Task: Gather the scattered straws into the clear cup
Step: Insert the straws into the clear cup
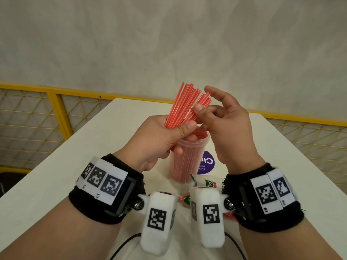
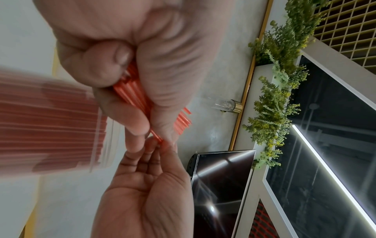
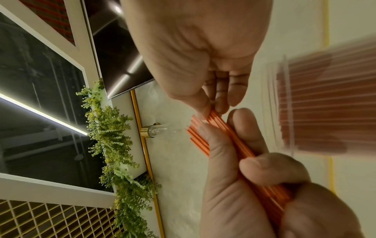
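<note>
Straws point(image 1: 185, 106) bunched in left hand point(image 1: 159, 139); right hand point(image 1: 225, 121) fingers pinching some.

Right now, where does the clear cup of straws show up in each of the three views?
Head: the clear cup stands on the table at centre, just below the two hands.
Left wrist: blurred, at the left edge, lying sideways in the picture.
Right wrist: blurred, at the right edge, also sideways.
Shared landmark: the bundle of red straws gripped by the left hand, beside the cup in every view.
</note>
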Motion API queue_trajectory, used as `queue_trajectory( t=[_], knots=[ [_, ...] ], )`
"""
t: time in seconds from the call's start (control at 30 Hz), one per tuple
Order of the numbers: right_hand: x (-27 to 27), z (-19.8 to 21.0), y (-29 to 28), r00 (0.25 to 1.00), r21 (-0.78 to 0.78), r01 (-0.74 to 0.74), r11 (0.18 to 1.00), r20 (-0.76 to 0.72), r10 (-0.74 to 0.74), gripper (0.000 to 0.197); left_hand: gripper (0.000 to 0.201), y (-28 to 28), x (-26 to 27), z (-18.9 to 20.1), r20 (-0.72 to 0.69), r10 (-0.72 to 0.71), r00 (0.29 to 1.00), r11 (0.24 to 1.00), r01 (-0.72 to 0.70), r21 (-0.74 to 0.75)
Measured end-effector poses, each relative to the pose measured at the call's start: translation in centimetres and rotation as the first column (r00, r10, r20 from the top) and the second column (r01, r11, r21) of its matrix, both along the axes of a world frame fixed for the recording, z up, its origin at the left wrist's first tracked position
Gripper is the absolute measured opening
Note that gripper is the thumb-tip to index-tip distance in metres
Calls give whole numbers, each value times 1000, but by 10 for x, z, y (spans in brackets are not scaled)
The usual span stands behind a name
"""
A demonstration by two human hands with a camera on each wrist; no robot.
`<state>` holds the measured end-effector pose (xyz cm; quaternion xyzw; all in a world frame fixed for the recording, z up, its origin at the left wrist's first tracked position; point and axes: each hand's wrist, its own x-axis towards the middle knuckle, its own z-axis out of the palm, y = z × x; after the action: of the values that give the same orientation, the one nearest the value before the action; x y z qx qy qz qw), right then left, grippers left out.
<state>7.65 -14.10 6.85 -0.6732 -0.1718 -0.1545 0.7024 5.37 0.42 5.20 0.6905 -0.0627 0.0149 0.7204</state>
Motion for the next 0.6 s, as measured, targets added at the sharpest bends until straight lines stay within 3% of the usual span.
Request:
queue_trajectory(
  t=[0.13,0.6],
  knots=[
    [1,1,-1,999,81,-38,996,-36,41,37,40,-1,0,1,2,26,1000,999,-25,-39],
    [2,1,0,995,173,-68,983,-64,81,40,20,-3,-1,1,97,123,988,992,-125,21]
  ],
)
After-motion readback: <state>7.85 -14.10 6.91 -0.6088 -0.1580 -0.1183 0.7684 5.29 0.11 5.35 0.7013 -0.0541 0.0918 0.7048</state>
